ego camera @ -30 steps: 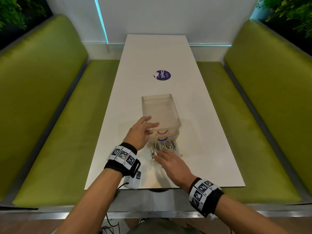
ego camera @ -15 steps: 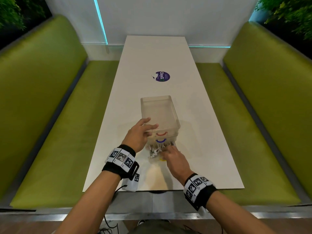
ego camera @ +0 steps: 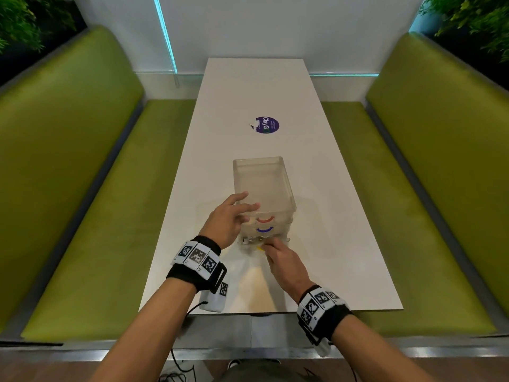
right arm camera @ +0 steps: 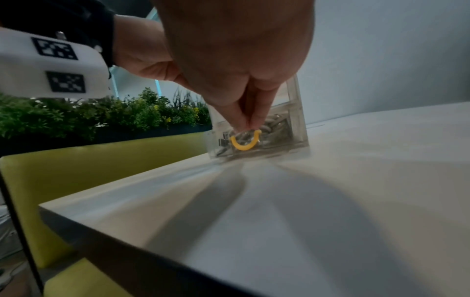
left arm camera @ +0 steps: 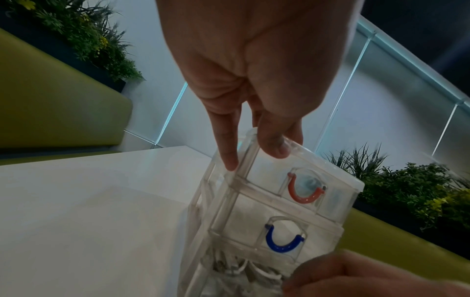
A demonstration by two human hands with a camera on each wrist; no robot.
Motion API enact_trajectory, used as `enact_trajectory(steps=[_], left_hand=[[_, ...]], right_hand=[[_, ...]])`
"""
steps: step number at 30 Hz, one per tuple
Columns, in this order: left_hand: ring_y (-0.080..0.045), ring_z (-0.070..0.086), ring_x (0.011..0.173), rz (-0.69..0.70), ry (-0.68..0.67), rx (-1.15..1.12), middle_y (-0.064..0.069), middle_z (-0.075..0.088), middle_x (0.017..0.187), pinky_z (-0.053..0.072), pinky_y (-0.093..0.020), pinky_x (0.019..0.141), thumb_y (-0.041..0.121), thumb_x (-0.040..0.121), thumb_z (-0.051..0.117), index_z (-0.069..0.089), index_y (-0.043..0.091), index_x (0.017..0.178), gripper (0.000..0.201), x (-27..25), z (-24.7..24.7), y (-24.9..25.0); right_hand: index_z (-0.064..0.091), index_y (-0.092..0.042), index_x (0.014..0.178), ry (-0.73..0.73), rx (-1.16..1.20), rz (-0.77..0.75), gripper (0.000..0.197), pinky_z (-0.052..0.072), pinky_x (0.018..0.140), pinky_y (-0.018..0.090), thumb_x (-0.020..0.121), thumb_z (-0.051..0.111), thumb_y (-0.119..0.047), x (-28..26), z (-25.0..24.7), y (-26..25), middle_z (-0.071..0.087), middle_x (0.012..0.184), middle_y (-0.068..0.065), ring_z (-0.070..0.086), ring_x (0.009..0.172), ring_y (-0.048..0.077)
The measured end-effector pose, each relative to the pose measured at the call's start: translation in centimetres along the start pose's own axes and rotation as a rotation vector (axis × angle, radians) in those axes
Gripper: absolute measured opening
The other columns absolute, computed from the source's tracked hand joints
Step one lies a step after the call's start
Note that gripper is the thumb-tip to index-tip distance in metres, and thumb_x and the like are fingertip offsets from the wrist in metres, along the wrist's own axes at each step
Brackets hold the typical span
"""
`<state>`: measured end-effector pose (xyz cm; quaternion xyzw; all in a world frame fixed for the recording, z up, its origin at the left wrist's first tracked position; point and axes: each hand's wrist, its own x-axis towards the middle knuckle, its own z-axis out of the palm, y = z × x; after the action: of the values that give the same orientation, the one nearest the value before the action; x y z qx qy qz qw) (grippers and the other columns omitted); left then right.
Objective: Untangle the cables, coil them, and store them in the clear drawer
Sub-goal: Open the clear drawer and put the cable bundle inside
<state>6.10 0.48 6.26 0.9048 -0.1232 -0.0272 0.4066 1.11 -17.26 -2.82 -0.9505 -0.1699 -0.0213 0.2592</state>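
Observation:
A clear three-drawer unit (ego camera: 264, 186) stands near the front of the white table (ego camera: 256, 89). It has a red handle (ego camera: 265, 219), a blue handle (ego camera: 264, 230) and a yellow handle (right arm camera: 244, 141) on the bottom drawer (ego camera: 253, 239). White coiled cables (left arm camera: 244, 269) lie inside that bottom drawer, which sticks out only slightly. My left hand (ego camera: 242, 208) rests with straight fingers on the unit's top front left corner. My right hand (ego camera: 271, 248) presses straight fingertips (right arm camera: 245, 122) against the bottom drawer's front, just above the yellow handle.
A round purple sticker (ego camera: 266, 124) lies further back on the table. Green benches run along the left (ego camera: 68, 188) and right (ego camera: 440, 188). The table's near edge (ego camera: 275, 311) is close behind my wrists. Plants line the walls.
The bottom drawer with the cables has slid from well pulled out to almost fully in, with my right hand moving forward against its front. The left hand has stayed on the unit's top corner.

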Motion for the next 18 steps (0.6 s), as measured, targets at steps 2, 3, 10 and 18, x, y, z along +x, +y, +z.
enact_trajectory(steps=[2,3,10,18], left_hand=[[-0.016,0.068,0.092,-0.002,-0.003,-0.001,0.003,0.044,0.144,0.052,-0.040,0.091,-0.007,0.090,0.049,0.066,0.027,0.119,0.048,0.0,-0.1,0.1],[-0.016,0.067,0.092,0.002,0.000,0.004,0.003,0.044,0.144,0.051,-0.039,0.091,-0.007,0.091,0.049,0.066,0.027,0.119,0.047,-0.1,-0.2,0.0],[-0.014,0.066,0.095,0.007,0.005,0.021,0.004,0.046,0.143,0.051,-0.032,0.090,-0.007,0.090,0.050,0.067,0.027,0.118,0.047,-0.1,-0.2,0.0],[-0.001,0.044,0.119,0.023,-0.026,0.051,0.007,0.020,0.158,0.042,-0.023,0.100,-0.005,0.092,0.048,0.048,0.034,0.135,0.059,-0.8,0.1,-0.6]], right_hand=[[0.064,-0.006,0.105,0.010,0.046,-0.023,0.021,0.056,0.060,0.037,0.086,0.056,-0.003,-0.4,0.1,-0.2,0.062,0.112,0.006,0.065,0.079,0.031],[0.064,-0.007,0.106,0.005,0.054,-0.020,0.021,0.055,0.060,0.037,0.087,0.055,-0.004,-0.7,0.0,-0.3,0.061,0.111,0.006,0.065,0.078,0.030],[0.052,-0.017,0.133,-0.185,0.088,0.116,0.040,0.044,0.094,0.031,0.095,0.043,-0.010,0.2,-1.3,0.2,0.054,0.134,0.002,0.055,0.115,0.025],[0.064,-0.017,0.115,-0.230,0.159,0.022,0.028,0.048,0.085,0.030,0.092,0.050,-0.012,1.3,-4.8,-1.0,0.064,0.112,0.000,0.061,0.099,0.020]])
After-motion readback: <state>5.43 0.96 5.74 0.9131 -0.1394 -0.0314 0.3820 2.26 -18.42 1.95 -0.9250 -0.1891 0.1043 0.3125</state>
